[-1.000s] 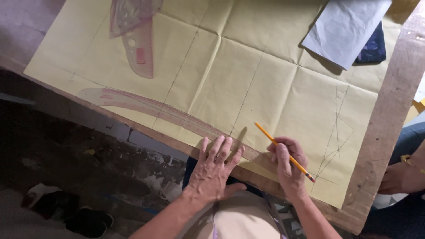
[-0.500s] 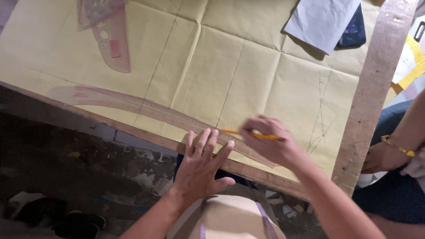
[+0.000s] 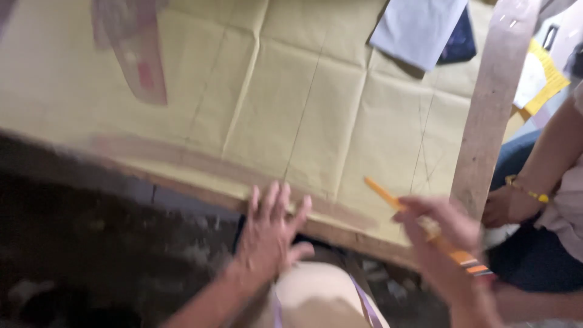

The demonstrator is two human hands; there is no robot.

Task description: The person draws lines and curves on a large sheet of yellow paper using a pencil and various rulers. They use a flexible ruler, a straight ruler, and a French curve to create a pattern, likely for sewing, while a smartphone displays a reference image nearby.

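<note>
In the head view, the left hand [image 3: 270,234] lies flat at the lower middle of the frame, fingers spread, pressing the near end of a long curved ruler [image 3: 225,173] against the yellow paper [image 3: 291,91] near the table's front edge. The right hand [image 3: 440,234], at the lower right, pinches a yellow pencil [image 3: 419,222] between its fingers, the tip raised above the paper. A second clear curved ruler [image 3: 136,58] rests at the upper left. A pale sheet [image 3: 419,27] lies over a dark blue book [image 3: 458,42] at the upper right. A wooden strip [image 3: 492,103] runs down the right side, beside another person's hand [image 3: 504,206] wearing a bracelet.
</note>
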